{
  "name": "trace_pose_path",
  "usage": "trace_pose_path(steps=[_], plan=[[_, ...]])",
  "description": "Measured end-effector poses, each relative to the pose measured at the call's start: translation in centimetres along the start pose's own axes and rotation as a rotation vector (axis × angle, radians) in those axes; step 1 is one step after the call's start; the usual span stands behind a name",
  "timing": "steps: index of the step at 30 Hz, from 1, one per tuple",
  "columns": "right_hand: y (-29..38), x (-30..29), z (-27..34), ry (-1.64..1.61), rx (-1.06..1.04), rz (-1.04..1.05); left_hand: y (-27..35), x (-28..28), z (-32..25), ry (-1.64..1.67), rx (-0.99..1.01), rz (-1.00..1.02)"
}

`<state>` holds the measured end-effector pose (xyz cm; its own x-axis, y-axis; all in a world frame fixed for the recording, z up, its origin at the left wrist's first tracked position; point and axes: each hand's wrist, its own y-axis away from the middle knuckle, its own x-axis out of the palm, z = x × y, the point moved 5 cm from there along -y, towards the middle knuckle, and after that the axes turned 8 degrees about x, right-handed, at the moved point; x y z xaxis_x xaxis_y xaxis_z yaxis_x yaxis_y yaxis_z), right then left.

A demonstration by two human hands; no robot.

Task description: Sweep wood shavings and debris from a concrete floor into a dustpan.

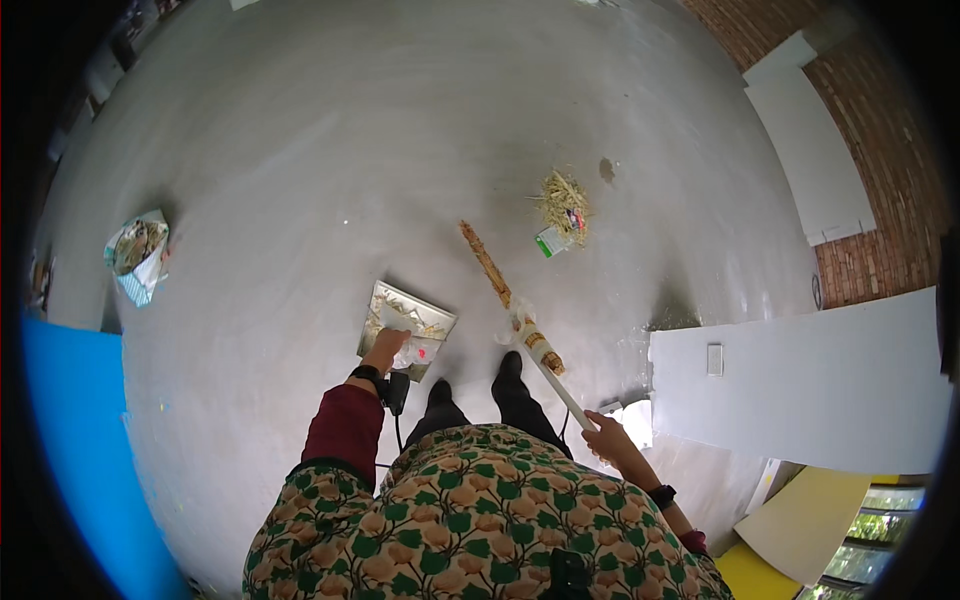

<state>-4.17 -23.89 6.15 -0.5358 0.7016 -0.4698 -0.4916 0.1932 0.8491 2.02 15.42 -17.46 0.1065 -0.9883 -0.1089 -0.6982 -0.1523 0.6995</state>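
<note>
My right hand [609, 439] is closed round the white handle of a broom [487, 264], whose long, narrow straw head is bound with pale wrapping and rests on the floor in front of my feet. On the left, my left hand [390, 346] is at a square metal dustpan [430, 310] that holds straw bits and crumpled clear plastic with a red mark. Whether its fingers grip the pan's handle or the plastic cannot be made out. Beyond the broom lies a heap of straw [562, 199] with a green and white packet [553, 241] at its near edge.
An open white and teal bag [138, 255] with debris inside stands at the far left. A blue panel [75, 420] is at the lower left, a white wall [795, 375] with a switch plate at the right. White objects lie on the floor near my right hand.
</note>
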Motion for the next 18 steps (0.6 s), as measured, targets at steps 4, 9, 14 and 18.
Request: trace_pose_path(steps=[4,9,14,18], plan=[[-0.8,-0.8,-0.5,-0.176,0.044,0.058,-2.2,-1.2,1.0,-0.103,0.022,-0.035],[-3.9,-4.0,-2.5,-0.218,0.032,0.060,-1.5,1.7,-3.2,-0.356,0.070,-0.069],[-8.3,-7.3,-1.0,-0.156,0.012,0.149,-3.5,2.8,-4.1,-0.418,0.053,-0.139],[-11.4,-9.1,-2.5,-0.008,-0.068,0.162,-2.4,3.2,-4.2,-0.572,0.000,-0.147]])
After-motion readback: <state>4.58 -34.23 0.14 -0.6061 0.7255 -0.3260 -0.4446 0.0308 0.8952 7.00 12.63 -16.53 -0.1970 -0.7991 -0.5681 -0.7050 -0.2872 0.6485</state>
